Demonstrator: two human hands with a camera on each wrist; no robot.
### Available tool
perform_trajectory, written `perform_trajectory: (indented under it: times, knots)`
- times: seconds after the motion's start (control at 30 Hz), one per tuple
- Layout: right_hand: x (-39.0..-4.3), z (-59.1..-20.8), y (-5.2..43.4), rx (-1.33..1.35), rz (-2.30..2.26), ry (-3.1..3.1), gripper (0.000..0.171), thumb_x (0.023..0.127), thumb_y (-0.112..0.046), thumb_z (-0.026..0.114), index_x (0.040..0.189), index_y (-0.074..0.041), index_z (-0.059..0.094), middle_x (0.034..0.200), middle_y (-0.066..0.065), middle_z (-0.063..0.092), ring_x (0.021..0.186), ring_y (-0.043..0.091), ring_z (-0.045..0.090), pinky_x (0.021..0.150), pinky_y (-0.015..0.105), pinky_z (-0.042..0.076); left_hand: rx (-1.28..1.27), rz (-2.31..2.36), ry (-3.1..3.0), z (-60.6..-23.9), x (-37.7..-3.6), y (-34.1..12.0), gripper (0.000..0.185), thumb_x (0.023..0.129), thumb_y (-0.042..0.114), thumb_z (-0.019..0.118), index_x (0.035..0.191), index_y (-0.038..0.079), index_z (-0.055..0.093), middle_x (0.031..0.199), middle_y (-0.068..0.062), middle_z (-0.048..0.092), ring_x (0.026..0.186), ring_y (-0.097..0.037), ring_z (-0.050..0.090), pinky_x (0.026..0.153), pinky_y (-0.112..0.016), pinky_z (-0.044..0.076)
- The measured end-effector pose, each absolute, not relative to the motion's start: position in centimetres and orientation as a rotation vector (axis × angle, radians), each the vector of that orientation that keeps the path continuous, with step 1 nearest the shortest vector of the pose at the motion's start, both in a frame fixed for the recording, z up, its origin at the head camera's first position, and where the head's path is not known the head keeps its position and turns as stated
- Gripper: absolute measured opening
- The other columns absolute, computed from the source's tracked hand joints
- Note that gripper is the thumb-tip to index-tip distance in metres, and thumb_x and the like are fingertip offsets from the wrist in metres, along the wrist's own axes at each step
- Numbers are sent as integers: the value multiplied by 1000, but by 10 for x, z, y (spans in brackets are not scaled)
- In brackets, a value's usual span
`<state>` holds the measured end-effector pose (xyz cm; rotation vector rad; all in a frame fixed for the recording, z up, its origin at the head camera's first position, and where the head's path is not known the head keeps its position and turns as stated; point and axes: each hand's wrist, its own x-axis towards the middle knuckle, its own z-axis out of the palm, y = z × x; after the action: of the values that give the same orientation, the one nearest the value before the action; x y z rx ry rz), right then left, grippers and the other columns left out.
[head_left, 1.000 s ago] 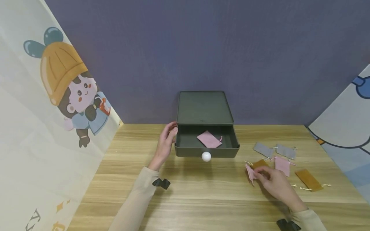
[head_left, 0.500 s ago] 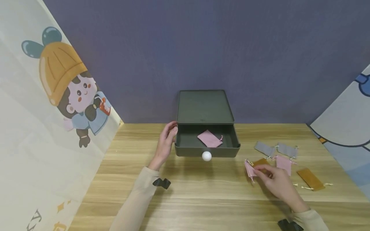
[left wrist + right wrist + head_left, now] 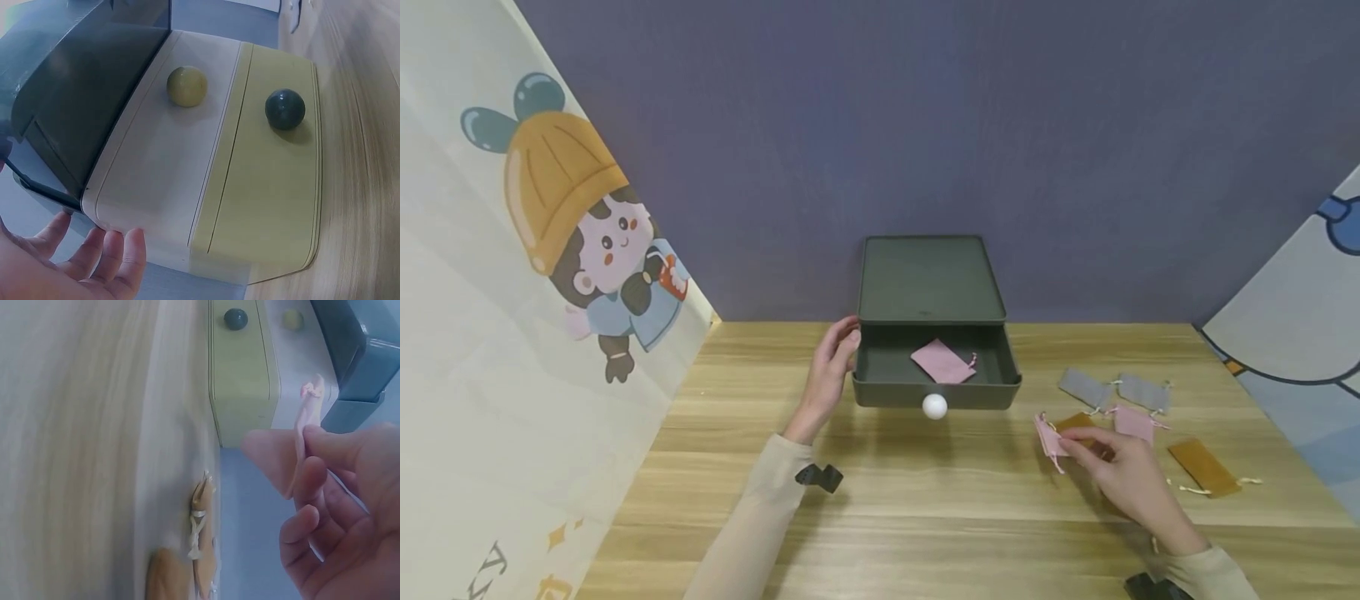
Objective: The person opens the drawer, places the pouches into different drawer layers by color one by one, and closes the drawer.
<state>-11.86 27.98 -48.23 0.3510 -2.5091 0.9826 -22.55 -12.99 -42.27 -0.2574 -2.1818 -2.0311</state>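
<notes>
Right of the drawer [image 3: 936, 367], the right hand [image 3: 1120, 475] pinches a pink pouch [image 3: 1048, 437] between thumb and fingers, lifted just above the table [image 3: 925, 500]. Another pink pouch [image 3: 943, 362] lies inside the drawer. The left hand [image 3: 829, 375] rests relaxed, fingers straight, against the drawer's left side.

text: one partial dark letter, maybe "t" | on: cartoon wall sheet [image 3: 512, 350], bottom-left edge | otherwise unreadable
</notes>
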Motion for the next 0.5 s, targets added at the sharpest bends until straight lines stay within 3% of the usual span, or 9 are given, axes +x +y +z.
perform_trajectory:
  times: [0.3, 0.5]
  knots:
    - [-122, -469, 279, 427, 1049, -2452, 21, 84, 7, 84, 95, -10, 82, 64, -1, 66, 51, -2, 41, 42, 18, 34, -258, -2035, -2166, -424, -225, -129, 55, 107, 31, 51, 154, 3, 52, 157, -20, 55, 138, -36, 55, 90, -30, 50]
    - [-121, -459, 278, 395, 983, -2472, 19, 84, 3, 85, 96, -12, 83, 68, -3, 69, 55, -2, 43, 46, 18, 37, -257, -2034, -2159, -424, -225, -128, 54, 107, 30, 51, 153, 1, 52, 155, -21, 56, 137, -37, 55, 91, -29, 49]
